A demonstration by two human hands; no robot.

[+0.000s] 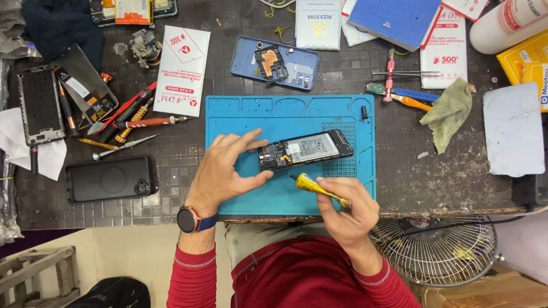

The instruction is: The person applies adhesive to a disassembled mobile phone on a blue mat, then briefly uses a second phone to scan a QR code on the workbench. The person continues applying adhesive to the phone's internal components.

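A: So what's lying around that blue work mat (240, 117)?

B: Tons of stuff. Just above the mat there's a blue phone back cover (242, 57) with loose parts sitting in it. Up and left of the mat, a white flat packet (182, 71). Further left, a messy pile of screwdrivers (128, 122), and past those a bare phone frame (40, 105) on white tissue.

A: And the dark phone?

B: Black phone (108, 179), face down, left of the mat's lower half. Right of the mat: an olive cloth (451, 114), tweezers (405, 74) above it, then a pale grey slab (514, 128). A wire fan guard (436, 251) sits below the mat's right corner.
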